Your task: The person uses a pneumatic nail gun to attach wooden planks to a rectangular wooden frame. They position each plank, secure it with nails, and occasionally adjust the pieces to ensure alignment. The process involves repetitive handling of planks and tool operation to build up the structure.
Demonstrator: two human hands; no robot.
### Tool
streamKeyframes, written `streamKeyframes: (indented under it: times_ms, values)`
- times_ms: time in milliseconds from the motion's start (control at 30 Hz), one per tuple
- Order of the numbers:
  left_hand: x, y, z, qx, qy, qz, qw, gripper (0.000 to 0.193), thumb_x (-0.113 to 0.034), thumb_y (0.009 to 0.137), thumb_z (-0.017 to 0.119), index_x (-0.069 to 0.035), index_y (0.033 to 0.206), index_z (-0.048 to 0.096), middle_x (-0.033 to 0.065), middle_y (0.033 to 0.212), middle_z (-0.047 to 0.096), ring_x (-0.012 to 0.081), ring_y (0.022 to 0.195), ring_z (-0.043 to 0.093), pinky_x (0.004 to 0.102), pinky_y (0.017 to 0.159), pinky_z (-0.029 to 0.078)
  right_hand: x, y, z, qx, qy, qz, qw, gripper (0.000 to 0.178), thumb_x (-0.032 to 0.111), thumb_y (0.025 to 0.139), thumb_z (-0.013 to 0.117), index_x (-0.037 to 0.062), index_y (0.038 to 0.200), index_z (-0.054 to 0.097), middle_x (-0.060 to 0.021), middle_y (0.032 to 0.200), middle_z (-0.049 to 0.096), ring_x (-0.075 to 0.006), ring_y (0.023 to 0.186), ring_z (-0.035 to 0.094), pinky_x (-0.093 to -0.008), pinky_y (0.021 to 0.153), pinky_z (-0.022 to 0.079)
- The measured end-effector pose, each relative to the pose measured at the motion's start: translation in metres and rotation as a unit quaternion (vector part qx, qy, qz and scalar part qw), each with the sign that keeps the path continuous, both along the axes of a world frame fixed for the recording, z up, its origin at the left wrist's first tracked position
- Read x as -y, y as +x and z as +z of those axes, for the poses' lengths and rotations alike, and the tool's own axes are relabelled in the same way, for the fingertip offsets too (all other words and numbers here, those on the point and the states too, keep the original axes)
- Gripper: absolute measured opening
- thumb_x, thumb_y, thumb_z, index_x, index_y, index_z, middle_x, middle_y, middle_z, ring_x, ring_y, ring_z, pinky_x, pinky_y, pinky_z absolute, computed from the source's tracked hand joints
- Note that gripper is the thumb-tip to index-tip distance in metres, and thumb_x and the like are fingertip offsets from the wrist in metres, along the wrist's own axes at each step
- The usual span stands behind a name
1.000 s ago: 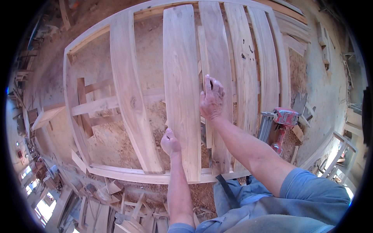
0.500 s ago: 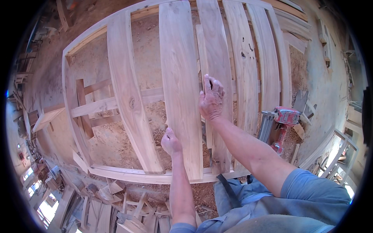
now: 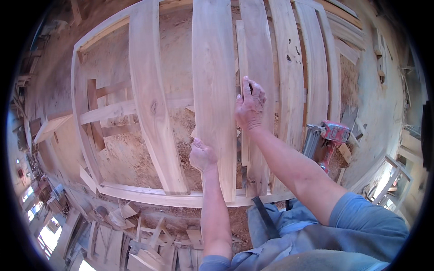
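A wide pale wooden plank [image 3: 214, 86] lies lengthwise between my hands, on a large wooden frame [image 3: 149, 198]. At its left edge my left hand [image 3: 203, 155] is closed, thumb uppermost; a small pale wood tip [image 3: 194, 133] shows just beyond it. Along the other edge my right hand [image 3: 251, 105] is closed with bent fingers, over a narrow wood strip [image 3: 242, 49] and partly over the neighbouring plank [image 3: 257, 45]. What either hand grips is hidden. Another plank [image 3: 151, 90], with a knot, lies to the left.
A red nail gun [image 3: 335, 133] stands right of the frame, near my right forearm. More planks [image 3: 289, 67] lie farther right. A crosspiece [image 3: 110, 111] runs under the planks at left. Wood offcuts [image 3: 153, 253] litter the dusty ground at the near side.
The view has shifted slightly, so the frame and planks sit a little higher and farther right. Both hands have moved slightly up and right in the picture, still closed beside the wide plank.
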State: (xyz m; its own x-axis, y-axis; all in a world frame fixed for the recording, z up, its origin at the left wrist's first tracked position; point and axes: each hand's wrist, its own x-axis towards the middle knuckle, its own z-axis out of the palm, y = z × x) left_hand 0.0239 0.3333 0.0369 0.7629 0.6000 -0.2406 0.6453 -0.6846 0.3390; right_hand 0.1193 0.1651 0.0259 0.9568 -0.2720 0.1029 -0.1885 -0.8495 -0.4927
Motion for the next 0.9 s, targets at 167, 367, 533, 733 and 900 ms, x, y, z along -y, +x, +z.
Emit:
streamKeyframes:
  times_ms: [167,367,533,733,900]
  values:
    - [0.001,-0.001,-0.006,0.000,-0.008,0.013,1.000,0.059,-0.043,0.105,0.032,-0.001,0.093,0.071,0.0275,0.083,0.070,0.0472,0.082,0.069,0.0564,0.074,0.053,-0.003,-0.002,0.002,0.008,-0.010,-0.003,1.000,0.065,0.014,0.087,0.061,0.0049,0.149,0.043,-0.0148,0.138,0.047,-0.0344,0.129,0.040,-0.0481,0.109,0.031]
    - [-0.003,-0.014,-0.047,0.015,0.034,-0.027,0.999,0.057,-0.049,0.103,0.037,-0.003,0.098,0.071,0.0256,0.086,0.072,0.0461,0.084,0.070,0.0531,0.077,0.056,-0.006,-0.007,-0.016,0.000,0.025,-0.002,1.000,0.056,0.021,0.093,0.055,0.0092,0.148,0.047,-0.0200,0.137,0.049,-0.0382,0.128,0.042,-0.0506,0.111,0.029]
    - [-0.045,-0.015,-0.013,0.028,-0.433,-0.039,0.900,0.048,-0.037,0.092,0.068,0.002,0.119,0.067,0.0216,0.106,0.073,0.0307,0.103,0.070,0.0402,0.088,0.054,0.025,0.005,-0.070,-0.113,-0.021,0.016,0.993,0.055,0.023,0.091,0.058,0.0096,0.144,0.051,-0.0191,0.137,0.049,-0.0394,0.126,0.044,-0.0518,0.106,0.035]
    - [-0.061,-0.071,-0.039,-0.083,-0.441,-0.047,0.892,0.078,-0.045,0.066,0.089,0.007,0.119,0.067,0.0211,0.109,0.073,0.0277,0.103,0.071,0.0377,0.093,0.054,-0.007,0.004,-0.046,0.075,-0.084,-0.009,0.994,0.055,0.022,0.089,0.062,0.0072,0.141,0.053,-0.0191,0.130,0.053,-0.0384,0.119,0.050,-0.0507,0.102,0.040]
    - [-0.053,-0.068,-0.031,-0.085,-0.448,-0.054,0.888,0.089,-0.049,0.065,0.088,0.008,0.128,0.060,0.0227,0.116,0.071,0.0309,0.108,0.069,0.0392,0.095,0.053,0.036,-0.013,-0.080,0.112,-0.412,0.135,0.894,0.043,0.017,0.088,0.060,0.0057,0.130,0.063,-0.0187,0.123,0.060,-0.0347,0.119,0.052,-0.0468,0.098,0.043]
